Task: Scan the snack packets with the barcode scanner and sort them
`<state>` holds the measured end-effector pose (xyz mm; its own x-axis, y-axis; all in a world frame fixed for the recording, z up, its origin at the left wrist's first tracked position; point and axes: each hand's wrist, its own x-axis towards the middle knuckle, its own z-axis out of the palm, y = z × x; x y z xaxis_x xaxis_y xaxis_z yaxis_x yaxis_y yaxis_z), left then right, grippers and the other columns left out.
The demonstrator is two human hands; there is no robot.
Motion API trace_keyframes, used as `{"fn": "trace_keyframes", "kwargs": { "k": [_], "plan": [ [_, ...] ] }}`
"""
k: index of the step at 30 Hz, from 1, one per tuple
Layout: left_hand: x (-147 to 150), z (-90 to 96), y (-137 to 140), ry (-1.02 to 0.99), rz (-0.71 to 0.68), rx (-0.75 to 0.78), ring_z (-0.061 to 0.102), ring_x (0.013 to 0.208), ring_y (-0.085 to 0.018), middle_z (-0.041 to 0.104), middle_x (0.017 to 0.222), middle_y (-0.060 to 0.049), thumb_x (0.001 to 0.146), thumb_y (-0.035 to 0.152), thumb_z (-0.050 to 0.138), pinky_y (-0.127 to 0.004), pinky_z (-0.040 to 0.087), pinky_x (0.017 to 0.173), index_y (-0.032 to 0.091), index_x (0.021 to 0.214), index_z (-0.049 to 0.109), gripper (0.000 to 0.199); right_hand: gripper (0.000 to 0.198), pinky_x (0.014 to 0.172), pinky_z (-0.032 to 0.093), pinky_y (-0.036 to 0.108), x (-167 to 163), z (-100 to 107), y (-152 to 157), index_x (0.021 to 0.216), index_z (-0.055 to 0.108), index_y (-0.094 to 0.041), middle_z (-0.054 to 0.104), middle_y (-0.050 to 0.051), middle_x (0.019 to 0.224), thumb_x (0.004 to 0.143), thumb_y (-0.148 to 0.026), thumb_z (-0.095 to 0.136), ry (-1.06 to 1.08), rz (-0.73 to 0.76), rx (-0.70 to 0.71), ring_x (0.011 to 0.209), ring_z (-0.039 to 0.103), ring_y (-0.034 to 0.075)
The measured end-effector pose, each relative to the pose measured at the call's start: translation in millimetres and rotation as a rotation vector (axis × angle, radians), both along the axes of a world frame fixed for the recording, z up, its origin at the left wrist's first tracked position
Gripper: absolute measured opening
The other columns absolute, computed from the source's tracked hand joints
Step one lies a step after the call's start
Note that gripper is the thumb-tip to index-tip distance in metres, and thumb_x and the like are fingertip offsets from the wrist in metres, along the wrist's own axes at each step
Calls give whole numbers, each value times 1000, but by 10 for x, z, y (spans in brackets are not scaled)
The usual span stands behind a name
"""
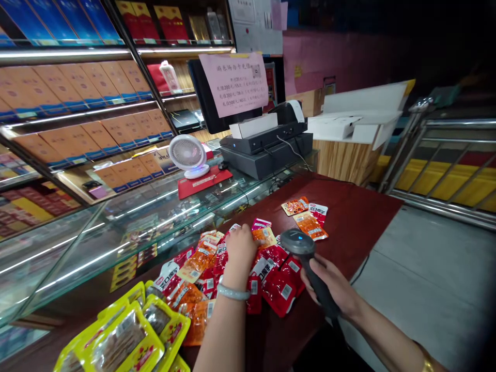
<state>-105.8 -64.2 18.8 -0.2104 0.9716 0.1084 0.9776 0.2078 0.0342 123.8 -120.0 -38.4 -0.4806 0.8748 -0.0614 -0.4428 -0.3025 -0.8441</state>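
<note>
My right hand (pixel 331 281) is wrapped around the handle of a dark barcode scanner (pixel 297 242), whose head hangs over the right side of a packet pile. My left hand (pixel 242 245) is down on the pile, fingers bent, its thumb side against an orange snack packet (pixel 265 236); its other fingertips are partly hidden. Red snack packets (pixel 281 294) and orange ones (pixel 197 320) lie overlapping around my left wrist, some with barcodes upward. Farther back, apart from the pile, lie a few more orange and red packets (pixel 310 224).
Yellow snack packs (pixel 124 338) are stacked at the front left. A glass counter (pixel 116 243) borders the dark red tabletop (pixel 349 206). Behind stand a small white fan (pixel 188 155), a monitor with a pink sheet (pixel 236 85) and a cash drawer (pixel 267 155). A metal railing (pixel 445 206) stands right.
</note>
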Motion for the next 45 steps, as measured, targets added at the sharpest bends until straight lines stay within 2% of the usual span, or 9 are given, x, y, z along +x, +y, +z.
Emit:
{"fn": "trace_keyframes", "kwargs": {
  "k": [4, 11, 19, 23, 27, 32, 36, 39, 45],
  "plan": [
    [-41, 28, 30, 14, 9, 89, 59, 105, -33, 66, 104, -14, 78, 44, 68, -42, 41, 89, 15, 99, 65, 36, 38, 34, 40, 16, 6, -5, -7, 91, 54, -19, 57, -5, 59, 88, -55, 63, -8, -35, 15, 38, 48, 7],
    [28, 23, 146, -334, -195, 60, 61, 91, -21, 65, 98, -8, 77, 30, 72, -29, 42, 78, 17, 94, 62, 23, 41, 35, 42, 16, 16, -7, -60, 89, 54, -18, 59, -4, 61, 83, -56, 69, 2, -33, 30, 39, 49, 6],
    [65, -13, 142, -351, -241, 92, 61, 92, -23, 66, 96, -10, 77, 21, 65, -31, 43, 77, 16, 89, 62, 13, 42, 36, 41, 16, 5, -12, -54, 91, 56, -18, 57, -5, 60, 82, -56, 71, 27, -35, 17, 39, 45, 5],
    [136, -113, 182, -563, -136, 131, 64, 94, -25, 69, 100, -13, 80, 34, 66, -35, 47, 81, 15, 98, 63, 26, 41, 36, 42, 16, 14, -22, -53, 91, 56, -18, 58, -4, 61, 83, -56, 69, 38, -34, 33, 39, 46, 6],
    [261, -256, 257, -841, -213, 181, 61, 117, -24, 65, 126, -15, 88, 31, 57, -37, 46, 97, 17, 132, 54, 46, 39, 35, 41, 16, 20, -22, -51, 91, 57, -18, 58, -4, 61, 86, -55, 66, 46, -41, 38, 39, 47, 6],
    [224, -290, 219, -381, -114, 180, 28, 146, -35, 43, 151, -18, 84, 26, 61, -55, 17, 118, 13, 146, 42, 66, 40, 36, 41, 17, 22, -29, -50, 100, 59, -17, 59, -3, 63, 86, -54, 66, 46, -41, 35, 39, 48, 7],
    [184, -310, 137, -125, 16, 137, 40, 137, -40, 57, 134, -27, 85, 33, 60, -61, 17, 115, 3, 144, 42, 69, 43, 36, 42, 18, 22, -48, -39, 106, 59, -16, 59, -3, 63, 87, -54, 65, 51, -25, 31, 40, 48, 7],
    [178, -310, 140, -98, -23, 124, 53, 125, -36, 66, 121, -24, 83, 30, 62, -56, 23, 113, 5, 143, 45, 68, 44, 37, 43, 18, 23, -50, -23, 106, 59, -16, 59, -3, 64, 87, -55, 65, 51, -20, 34, 41, 48, 7],
    [97, -241, 222, -537, -18, 209, 66, 88, -23, 74, 94, -10, 89, 30, 51, -34, 47, 83, 20, 106, 73, 29, 44, 36, 42, 18, 37, -56, -26, 98, 59, -17, 59, -3, 62, 85, -58, 65, 35, -13, 35, 40, 49, 8]
  ]
}}
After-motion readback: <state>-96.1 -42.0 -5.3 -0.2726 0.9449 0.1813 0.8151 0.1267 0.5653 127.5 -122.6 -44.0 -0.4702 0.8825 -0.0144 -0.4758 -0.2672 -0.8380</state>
